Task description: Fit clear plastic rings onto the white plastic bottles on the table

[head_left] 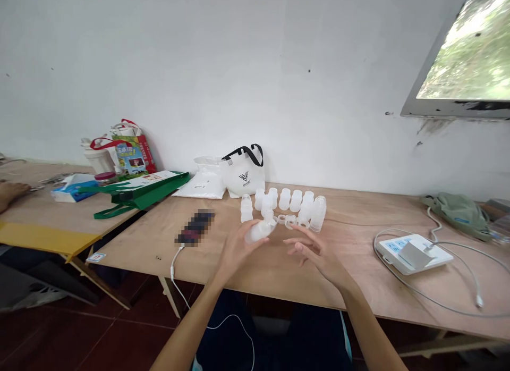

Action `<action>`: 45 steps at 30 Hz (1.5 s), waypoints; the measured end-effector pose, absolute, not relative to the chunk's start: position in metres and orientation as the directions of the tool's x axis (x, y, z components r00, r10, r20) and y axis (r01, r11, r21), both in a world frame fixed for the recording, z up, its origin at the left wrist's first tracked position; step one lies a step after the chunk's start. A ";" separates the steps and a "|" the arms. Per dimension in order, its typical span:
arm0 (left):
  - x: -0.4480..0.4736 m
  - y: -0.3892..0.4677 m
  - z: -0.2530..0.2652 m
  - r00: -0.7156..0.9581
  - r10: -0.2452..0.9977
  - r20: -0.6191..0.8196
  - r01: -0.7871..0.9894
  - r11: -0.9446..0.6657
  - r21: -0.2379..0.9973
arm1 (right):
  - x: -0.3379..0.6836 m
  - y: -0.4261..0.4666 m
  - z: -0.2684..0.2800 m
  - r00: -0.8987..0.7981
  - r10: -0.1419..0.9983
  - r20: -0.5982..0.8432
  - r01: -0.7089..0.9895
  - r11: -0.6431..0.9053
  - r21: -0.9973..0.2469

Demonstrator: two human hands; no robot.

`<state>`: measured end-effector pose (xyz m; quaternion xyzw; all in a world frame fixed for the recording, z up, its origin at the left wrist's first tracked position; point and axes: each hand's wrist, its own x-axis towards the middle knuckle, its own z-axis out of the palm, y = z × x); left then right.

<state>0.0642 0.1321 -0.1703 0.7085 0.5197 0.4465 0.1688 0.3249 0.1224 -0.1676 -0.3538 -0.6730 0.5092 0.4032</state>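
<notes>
My left hand (236, 247) is closed round a translucent white plastic bottle (258, 232), tilted with its narrow top pointing up and right. To its right, my right hand (319, 252) hovers above the table with fingers apart and nothing in them. Just beyond its fingertips lie several translucent rings (290, 220). Behind them stands a row of several small, waisted white plastic pieces (285, 199). A taller clear-topped bottle (317, 214) stands at the row's right end, and a similar one (246, 208) at its left end.
A pixelated, phone-like object (195, 227) with a white cable lies on the left. Against the wall are a white tote bag (243, 174) and a white plastic bag (204, 180). A white power strip (414, 253) with looping cables sits right. Another person's hand (11, 193) rests far left.
</notes>
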 end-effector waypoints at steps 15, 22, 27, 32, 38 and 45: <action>0.017 0.173 -0.207 -0.128 0.932 0.340 0.399 -0.265 0.878 | 0.319 0.149 -0.215 -0.415 0.895 0.162 0.679 0.423 -0.600; 0.022 0.168 -0.205 -0.214 0.911 0.353 0.674 -0.124 0.728 | 0.318 0.151 -0.219 -0.404 0.900 0.166 0.708 0.422 -0.566; 0.023 0.173 -0.211 -0.218 0.909 0.356 0.599 -0.163 0.784 | 0.316 0.150 -0.217 -0.374 0.912 0.166 0.715 0.398 -0.575; 0.029 0.169 -0.202 -0.299 0.850 0.434 0.648 -0.153 0.746 | 0.315 0.151 -0.216 -0.397 0.897 0.195 0.712 0.435 -0.552; 0.048 0.144 -0.182 -0.169 0.676 0.717 0.695 -0.433 0.573 | 0.310 0.145 -0.220 -0.392 0.882 0.261 0.794 0.467 -0.388; 0.087 0.130 -0.204 0.419 0.855 0.305 0.653 -0.517 0.553 | 0.303 0.139 -0.230 -0.506 0.794 0.338 0.782 0.587 -0.209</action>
